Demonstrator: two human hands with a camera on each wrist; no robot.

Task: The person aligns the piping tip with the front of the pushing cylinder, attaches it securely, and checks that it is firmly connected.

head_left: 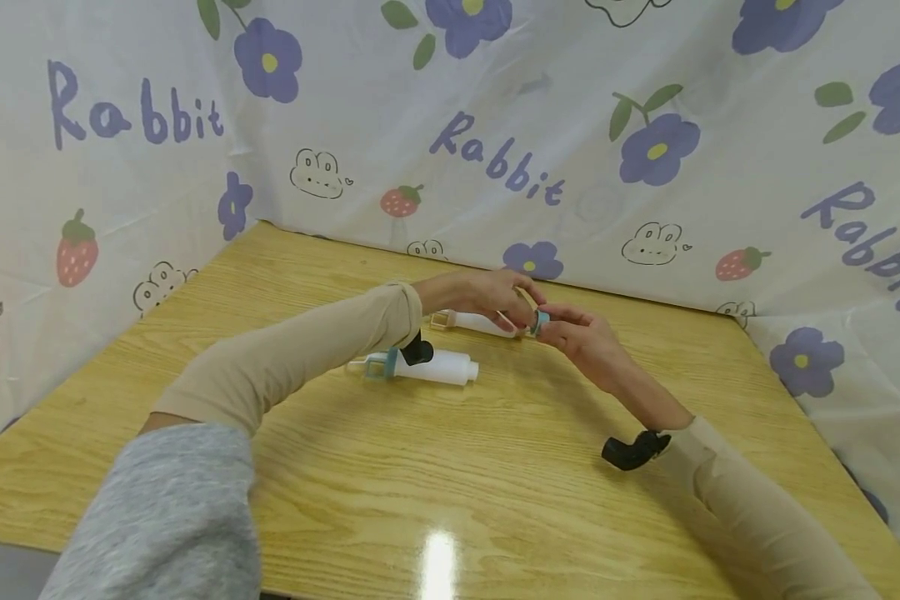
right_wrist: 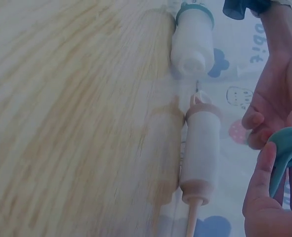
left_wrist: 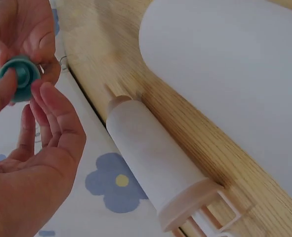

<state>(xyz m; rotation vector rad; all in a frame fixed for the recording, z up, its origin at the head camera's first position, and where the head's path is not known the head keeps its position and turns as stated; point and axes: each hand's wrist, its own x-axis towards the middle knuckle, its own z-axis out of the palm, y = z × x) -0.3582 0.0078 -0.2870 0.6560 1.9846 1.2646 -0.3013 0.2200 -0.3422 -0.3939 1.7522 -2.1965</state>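
Note:
Both hands meet above the far part of the table around a teal nozzle cap point(left_wrist: 29, 74), its hollow side facing the left wrist view. My left hand point(head_left: 498, 298) pinches it with the thumb over the opening and a fingertip at the rim. My right hand point(head_left: 587, 342) grips it from the other side; in the right wrist view the cap's narrow spout points down between the fingers. Below the hands lies a white tube with beige ends point(right_wrist: 201, 148), a thin beige nozzle on it. Nearer me, a white tube with a teal handle end point(head_left: 435, 367) lies with its bare neck to the right.
The wooden table point(head_left: 450, 450) is bounded at the back and sides by a printed cloth point(head_left: 360, 100). Black wrist mounts point(head_left: 633, 450) sit on both forearms; the left one hangs just over the teal-handled tube.

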